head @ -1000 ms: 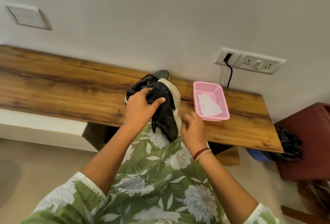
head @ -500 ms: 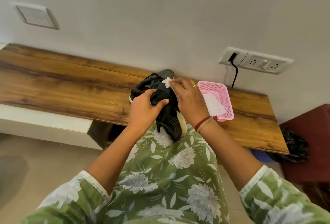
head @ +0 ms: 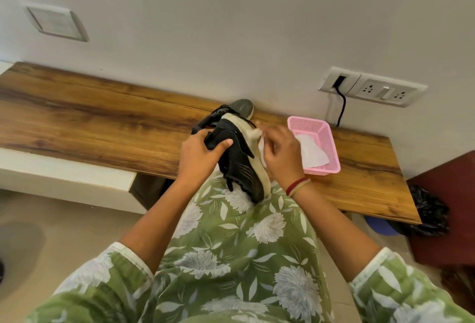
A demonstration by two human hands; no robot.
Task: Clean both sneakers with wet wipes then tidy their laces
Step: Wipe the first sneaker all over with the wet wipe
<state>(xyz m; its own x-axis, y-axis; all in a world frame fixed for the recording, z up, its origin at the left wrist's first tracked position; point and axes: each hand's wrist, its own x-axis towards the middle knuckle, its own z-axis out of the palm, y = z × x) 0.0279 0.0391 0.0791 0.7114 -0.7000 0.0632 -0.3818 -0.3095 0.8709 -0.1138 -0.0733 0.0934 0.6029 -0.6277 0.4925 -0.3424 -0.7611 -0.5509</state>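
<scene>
A black sneaker (head: 239, 165) with a dirty cream sole is tilted on its side, its toe resting on my green floral lap. My left hand (head: 200, 158) grips its upper near the collar. My right hand (head: 281, 155) presses a white wet wipe (head: 259, 138) against the cream sole on the sneaker's right side. Behind it on the wooden shelf (head: 102, 122) lies the second sneaker (head: 243, 108), mostly hidden, with its dark toe and black laces showing.
A pink mesh basket (head: 325, 140) holding a white wipe (head: 312, 154) stands on the shelf just right of my right hand. A wall socket (head: 372, 90) with a black cable is above it. A dark red cabinet (head: 452, 207) and a black bag (head: 426, 212) are at right.
My right hand slid with the wipe from the top of the sneaker's heel down along the sole's right side. The left hand kept its grip on the sneaker.
</scene>
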